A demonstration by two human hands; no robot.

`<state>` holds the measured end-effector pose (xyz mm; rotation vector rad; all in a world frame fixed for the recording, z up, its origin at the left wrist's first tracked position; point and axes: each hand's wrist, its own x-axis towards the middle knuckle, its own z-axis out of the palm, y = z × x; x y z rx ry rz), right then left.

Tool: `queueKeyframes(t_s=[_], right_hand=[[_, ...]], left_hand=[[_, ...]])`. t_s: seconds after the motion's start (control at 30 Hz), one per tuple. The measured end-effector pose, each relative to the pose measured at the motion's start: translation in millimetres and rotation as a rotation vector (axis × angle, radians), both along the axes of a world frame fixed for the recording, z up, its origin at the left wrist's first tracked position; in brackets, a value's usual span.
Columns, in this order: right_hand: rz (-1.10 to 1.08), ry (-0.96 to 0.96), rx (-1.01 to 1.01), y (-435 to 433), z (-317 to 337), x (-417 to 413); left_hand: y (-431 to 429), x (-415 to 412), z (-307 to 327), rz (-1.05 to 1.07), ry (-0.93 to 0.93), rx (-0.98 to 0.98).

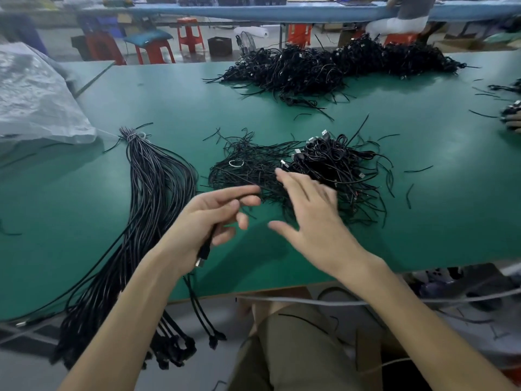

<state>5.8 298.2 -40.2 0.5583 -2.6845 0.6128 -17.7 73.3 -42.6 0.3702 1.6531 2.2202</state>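
A tied cable bundle point(152, 210) drapes over the near edge of the table point(84, 193), just left of the left hand point(208, 218), which grips one black cable point(203, 253). The right hand point(315, 221), fingers spread and holding nothing, hovers at the tangled pile point(332, 165). A bigger heap point(338, 63) lies beyond.

Factory assembly floor; long green workbenches point(169, 103) w/ heaped black cables point(324, 66).

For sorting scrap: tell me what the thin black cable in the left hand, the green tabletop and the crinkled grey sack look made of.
The thin black cable gripped by the left hand: likely plastic sheath, matt, bending limply; its plug tip looks metallic. The green tabletop: smooth semi-gloss mat, perhaps rubber or vinyl, with soft reflections. The crinkled grey sack: seemingly woven plastic, shiny creases.
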Motion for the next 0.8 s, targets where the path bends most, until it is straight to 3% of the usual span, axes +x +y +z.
queueKeyframes(t_s=[0.13,0.27,0.5,0.67,0.8], right_hand=[[0.143,-0.429,-0.393,-21.8,3.1,-3.6],[0.078,-0.371,-0.541,-19.1,-12.1,0.0],[0.106,-0.354,-0.686,-25.2,-18.6,16.9],[0.177,-0.413,-0.551,-30.9,-24.6,27.5],[0.238,-0.535,-0.555,-25.8,-27.3,26.1]], left_hand=[[3.4,0.9,0.7,-0.061,0.064,-0.173],[-9.4,-2.2,-0.9,0.115,0.031,-0.173],[-7.5,4.0,-6.6,0.104,-0.217,0.486],[9.8,4.3,-2.4,0.221,-0.287,0.444],[6.4,9.8,7.5,0.085,-0.300,0.727]])
